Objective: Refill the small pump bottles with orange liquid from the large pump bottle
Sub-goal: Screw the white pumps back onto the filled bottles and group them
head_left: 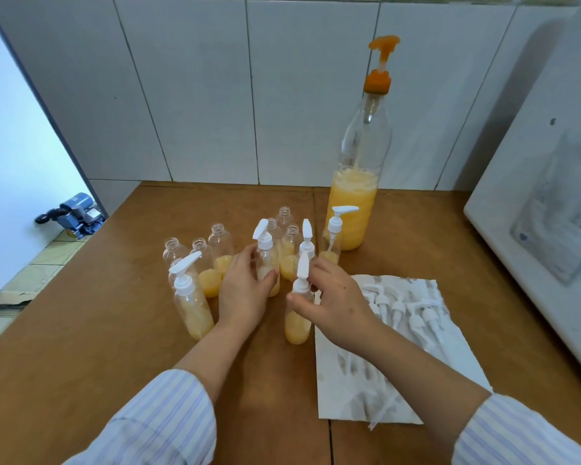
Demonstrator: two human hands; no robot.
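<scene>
The large pump bottle (354,209) stands at the back of the brown table, about a third full of orange liquid, with an orange pump head. Several small clear bottles cluster in front of it, each with some orange liquid. A few carry white pumps; the others, such as one open bottle (220,245), have no cap. My left hand (245,290) wraps around a small pumped bottle (265,253). My right hand (332,297) grips the neck of another small pumped bottle (297,317) nearest me. A further capped bottle (192,303) stands at the left.
A white paper sheet (349,380) lies to the right with several loose white pump heads (413,313) on it. A white appliance (550,229) fills the right side. A tiled wall backs the table. The table's left edge drops to the floor, where a blue pump motor (78,213) sits.
</scene>
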